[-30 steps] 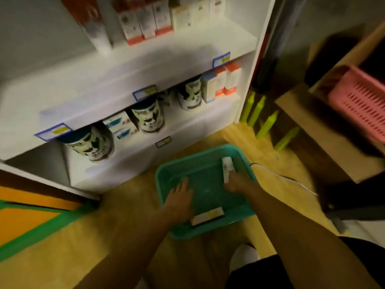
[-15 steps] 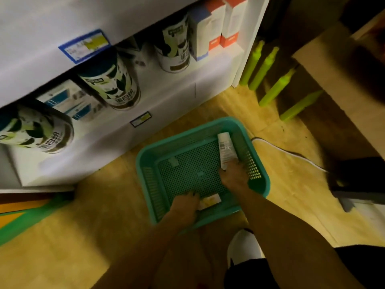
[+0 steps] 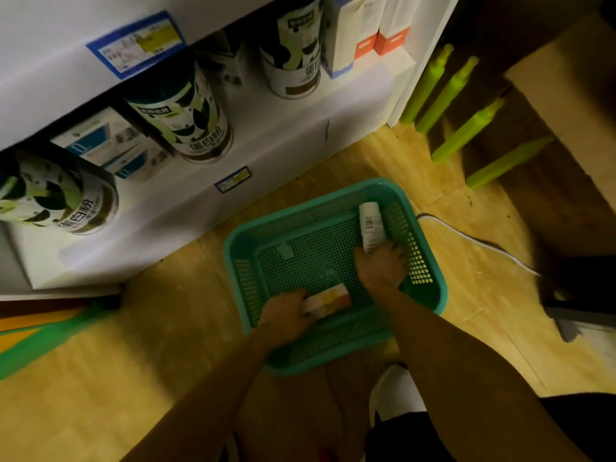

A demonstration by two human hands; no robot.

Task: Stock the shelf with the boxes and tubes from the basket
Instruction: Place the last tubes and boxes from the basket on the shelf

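In the teal basket (image 3: 430, 295) on the floor, my left hand (image 3: 286, 315) curls round the near end of a white-and-orange box (image 3: 333, 300). My right hand (image 3: 380, 268) pinches the near end of a white tube (image 3: 370, 225), which lies beyond my fingers toward the white shelf (image 3: 300, 128).

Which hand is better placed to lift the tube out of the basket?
Right. The right hand already touches the tube's near end by the basket's right wall; the left hand is busy gripping the box.
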